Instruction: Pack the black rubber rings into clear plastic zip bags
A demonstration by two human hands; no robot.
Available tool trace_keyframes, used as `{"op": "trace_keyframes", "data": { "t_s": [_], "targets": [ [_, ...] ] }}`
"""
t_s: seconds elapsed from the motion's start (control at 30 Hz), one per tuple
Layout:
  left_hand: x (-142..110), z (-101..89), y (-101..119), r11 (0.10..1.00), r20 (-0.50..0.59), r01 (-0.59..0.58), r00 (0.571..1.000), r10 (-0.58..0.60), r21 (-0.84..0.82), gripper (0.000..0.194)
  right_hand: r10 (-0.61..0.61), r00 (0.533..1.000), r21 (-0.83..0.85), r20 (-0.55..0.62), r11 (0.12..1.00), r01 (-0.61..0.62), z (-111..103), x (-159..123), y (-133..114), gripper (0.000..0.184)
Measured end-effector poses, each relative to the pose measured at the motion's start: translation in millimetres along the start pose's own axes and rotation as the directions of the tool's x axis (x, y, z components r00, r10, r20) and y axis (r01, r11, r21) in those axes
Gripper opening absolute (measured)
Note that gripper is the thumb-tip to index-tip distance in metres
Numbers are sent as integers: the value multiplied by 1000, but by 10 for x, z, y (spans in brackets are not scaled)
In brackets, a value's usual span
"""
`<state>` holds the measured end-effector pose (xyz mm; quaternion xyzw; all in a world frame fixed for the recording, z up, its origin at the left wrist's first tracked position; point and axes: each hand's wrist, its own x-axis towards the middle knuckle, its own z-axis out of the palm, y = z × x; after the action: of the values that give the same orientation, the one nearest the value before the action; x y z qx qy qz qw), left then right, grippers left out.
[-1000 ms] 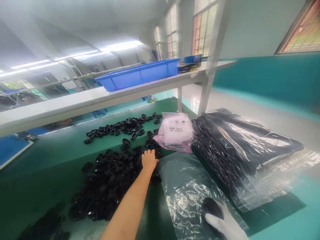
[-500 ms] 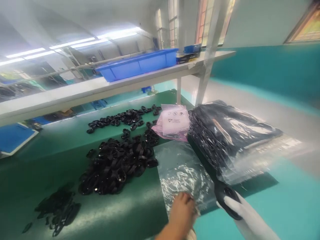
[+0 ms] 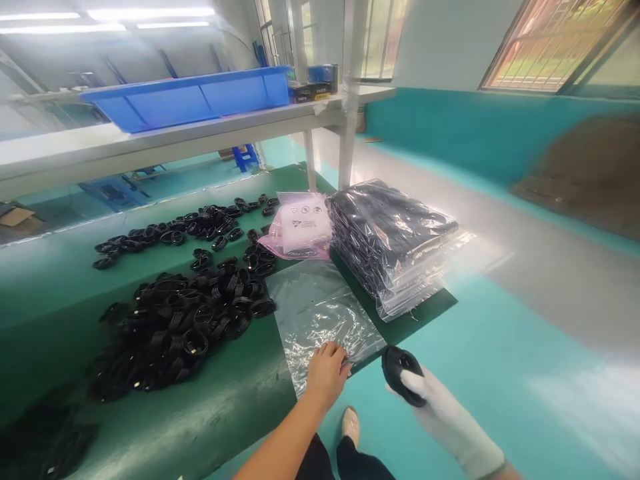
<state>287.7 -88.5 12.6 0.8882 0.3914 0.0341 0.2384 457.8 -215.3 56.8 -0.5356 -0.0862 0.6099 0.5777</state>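
My bare left hand (image 3: 327, 371) rests on the near edge of a clear plastic bag (image 3: 320, 313) lying flat on the green table (image 3: 60, 280), fingers curled at the bag's rim. My right hand (image 3: 425, 397), in a white glove, is closed round a coiled black cable (image 3: 400, 373) held just off the table's corner, above the floor. To the left of the bag lies a big heap of black coiled cables (image 3: 185, 320).
A stack of bagged black cables (image 3: 393, 240) sits at the table's right end, pink bags (image 3: 303, 227) beside it. More loose coils (image 3: 170, 230) lie farther back. A blue tray (image 3: 190, 100) stands on the white shelf above. Teal floor lies right.
My left hand left the cable heap and came back to the clear bag's near edge. My gloved right hand with the coil moved off the bag past the table corner. The view swung right.
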Motion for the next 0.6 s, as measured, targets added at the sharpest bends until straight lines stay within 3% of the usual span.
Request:
{"op": "trace_keyframes", "data": {
  "t_s": [0.07, 0.13, 0.23, 0.3, 0.43, 0.5, 0.6],
  "targets": [
    [41, -14, -23, 995, 20, 46, 999, -45, -84, 14, -8, 998, 23, 57, 1000, 7, 83, -14, -25, 52],
    [73, -39, -47, 968, 55, 131, 991, -122, -215, 14, -59, 981, 72, 185, 996, 47, 202, 40, -29, 47],
    [143, -53, -78, 903, 108, 229, 973, -203, -363, 10, -132, 921, 120, 367, 988, 94, 389, 285, 62, 51],
    [219, -52, -108, 882, 122, 245, 969, -214, -403, 7, -124, 896, 110, 427, 990, 84, 459, 510, 196, 59],
    [358, -149, -170, 854, 94, 294, 955, -282, -430, 14, -120, 911, 95, 394, 991, 90, 417, 849, 494, 66],
    [377, -267, -144, 890, 2, 266, 958, -286, -371, 16, -144, 934, 105, 327, 988, 116, 368, 900, 558, 66],
    [333, -435, -10, 974, -171, 137, 971, -169, -182, 17, -189, 945, 69, 268, 982, 177, 353, 854, 488, 61]
  ]
}}
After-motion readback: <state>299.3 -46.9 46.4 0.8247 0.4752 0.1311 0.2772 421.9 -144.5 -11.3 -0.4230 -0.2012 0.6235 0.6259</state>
